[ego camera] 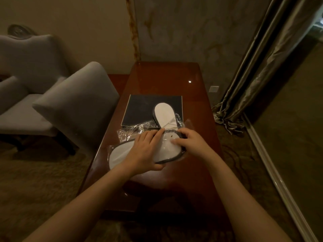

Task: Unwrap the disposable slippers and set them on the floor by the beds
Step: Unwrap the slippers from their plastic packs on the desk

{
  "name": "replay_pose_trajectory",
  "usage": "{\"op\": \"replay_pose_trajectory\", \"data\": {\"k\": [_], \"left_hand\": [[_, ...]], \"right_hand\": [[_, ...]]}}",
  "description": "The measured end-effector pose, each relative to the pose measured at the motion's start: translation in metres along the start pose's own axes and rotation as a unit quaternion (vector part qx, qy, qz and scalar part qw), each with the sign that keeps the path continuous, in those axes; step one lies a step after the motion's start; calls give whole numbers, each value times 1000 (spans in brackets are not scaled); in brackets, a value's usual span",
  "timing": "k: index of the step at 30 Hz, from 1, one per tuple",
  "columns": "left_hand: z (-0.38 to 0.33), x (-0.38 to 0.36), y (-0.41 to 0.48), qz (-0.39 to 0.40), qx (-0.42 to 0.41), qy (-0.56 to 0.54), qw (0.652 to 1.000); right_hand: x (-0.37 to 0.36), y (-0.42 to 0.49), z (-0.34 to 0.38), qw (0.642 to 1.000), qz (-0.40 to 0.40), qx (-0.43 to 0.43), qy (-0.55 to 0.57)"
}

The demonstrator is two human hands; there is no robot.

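Observation:
A white disposable slipper with dark trim, still in its clear plastic wrapper (120,154), lies across the brown wooden table (167,79). My left hand (146,151) grips its middle, thumb under the near edge. My right hand (190,142) pinches the wrapper at the slipper's right end. A second white slipper (163,115) rests behind them, partly on a dark flat tray (139,110), with loose crumpled plastic (134,130) around its near end.
Two grey upholstered armchairs (70,102) stand left of the table. A heavy curtain (258,67) hangs at the right, beside a pale skirting edge (272,168). Patterned carpet (43,180) surrounds the table. The wall is close behind.

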State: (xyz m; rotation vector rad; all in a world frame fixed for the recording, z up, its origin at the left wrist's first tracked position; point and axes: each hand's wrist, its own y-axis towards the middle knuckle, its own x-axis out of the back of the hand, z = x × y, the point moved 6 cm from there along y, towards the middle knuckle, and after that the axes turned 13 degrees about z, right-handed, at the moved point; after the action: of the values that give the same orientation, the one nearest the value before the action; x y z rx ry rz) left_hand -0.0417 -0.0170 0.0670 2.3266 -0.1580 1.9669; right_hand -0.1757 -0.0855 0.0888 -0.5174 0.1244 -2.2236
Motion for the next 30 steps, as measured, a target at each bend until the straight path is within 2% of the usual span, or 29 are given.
{"op": "replay_pose_trajectory", "data": {"k": [4,7,10,13,15,17,22,30], "left_hand": [[20,1,-3,18,10,-8,1000],[24,-1,-5,32,-4,1,999],[18,-4,-7,49,-25,35,998],[5,-9,-5,63,-47,68,995],[-8,-12,0,61,-68,87,992],[-13,-16,5,66,-75,92,991],[12,-17,8,64,-53,29,996],[35,-51,21,114,-23,-22,993]], "right_hand": [[23,-9,-2,997,-42,17,67],[38,-21,-8,998,-35,9,56],[41,-22,-9,995,58,-43,-68],[32,-7,-3,944,158,-103,-270],[20,10,2,912,180,-113,-350],[9,22,5,903,173,-109,-377],[21,21,4,934,126,-47,-330],[56,4,-19,953,82,-73,-284]]}}
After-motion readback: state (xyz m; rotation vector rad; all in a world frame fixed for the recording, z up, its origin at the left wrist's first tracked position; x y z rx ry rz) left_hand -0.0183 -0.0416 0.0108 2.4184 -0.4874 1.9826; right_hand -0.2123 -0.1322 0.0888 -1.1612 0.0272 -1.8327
